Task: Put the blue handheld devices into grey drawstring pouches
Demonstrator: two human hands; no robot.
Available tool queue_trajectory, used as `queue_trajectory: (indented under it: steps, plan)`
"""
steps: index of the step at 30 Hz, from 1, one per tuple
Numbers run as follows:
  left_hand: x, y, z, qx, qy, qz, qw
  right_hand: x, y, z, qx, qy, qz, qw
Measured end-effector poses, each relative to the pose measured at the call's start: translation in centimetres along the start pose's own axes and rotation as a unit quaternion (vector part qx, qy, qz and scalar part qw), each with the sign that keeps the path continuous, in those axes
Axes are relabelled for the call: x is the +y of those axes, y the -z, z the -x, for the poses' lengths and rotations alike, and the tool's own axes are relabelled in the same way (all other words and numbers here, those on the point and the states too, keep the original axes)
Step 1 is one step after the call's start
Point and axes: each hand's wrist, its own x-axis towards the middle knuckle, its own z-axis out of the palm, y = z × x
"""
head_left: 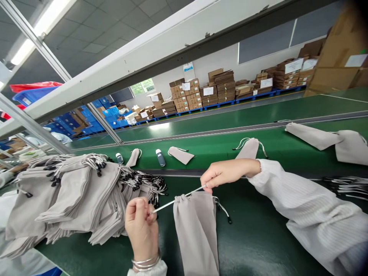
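Observation:
A grey fabric pouch (197,234) hangs over the green tabletop (253,237), its top edge gathered on the left side. My left hand (142,226), with bangles at the wrist, is closed on one end of the pouch's white drawstring (169,204). Above the pouch's opening, my right hand (227,174) pinches the same string, which is stretched taut between both hands. A second cord with a black tip (229,219) dangles at the pouch's right side.
Stacked grey pouches (83,195) with black-tipped cords lie at the left. Beyond the table edge, a green conveyor belt (212,147) carries more pouches and dark blue devices (160,158). A metal beam (143,57) crosses above. More cords (347,186) lie at the right.

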Motion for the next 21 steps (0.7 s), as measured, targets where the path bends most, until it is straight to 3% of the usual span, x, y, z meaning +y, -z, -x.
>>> queue_trajectory:
  steps: [3, 8, 13, 18, 21]
  plan:
    - [0.7, 0.2, -0.2, 0.001, -0.005, 0.025, 1.0, 0.7, 0.9, 0.5, 0.019, -0.004, -0.039, 0.999]
    - [0.4, 0.2, 0.0, -0.036, -0.002, 0.049, 0.998, 1.6, 0.1, -0.4, 0.061, -0.07, -0.075, 0.993]
    - [0.0, 0.3, 0.1, -0.07, 0.01, 0.063, 0.995, 2.1, -0.6, -1.3, 0.103, -0.14, -0.015, 0.985]
    - [0.1, 0.1, 0.3, -0.094, 0.004, 0.059, 0.994, 3.1, -0.7, -1.8, 0.183, -0.117, 0.134, 0.967]
    - [0.1, 0.1, 0.5, -0.102, 0.003, 0.056, 0.993, 3.2, -0.8, -1.9, 0.164, -0.115, 0.095, 0.975]
